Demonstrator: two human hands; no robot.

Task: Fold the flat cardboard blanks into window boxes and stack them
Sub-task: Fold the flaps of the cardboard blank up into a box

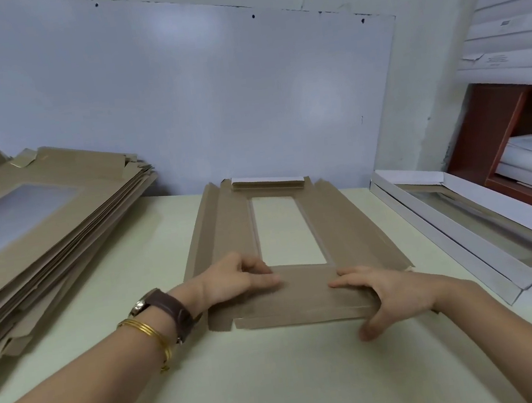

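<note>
A brown cardboard blank [344,222] with a clear rectangular window lies flat in the middle of the table. Its far end flap is folded up, showing a white underside. The near end flap is folded over toward the window. My left hand [234,280] presses on the left part of that folded flap, fingers bent at the window's corner. My right hand [386,293] grips the flap's right end, fingers on top and thumb below its near edge.
A tall pile of flat brown window blanks [43,225] lies at the left. A folded white window box [482,225] sits at the right table edge. A whiteboard [194,93] lines the wall behind. A red-brown shelf [496,126] stands at the far right.
</note>
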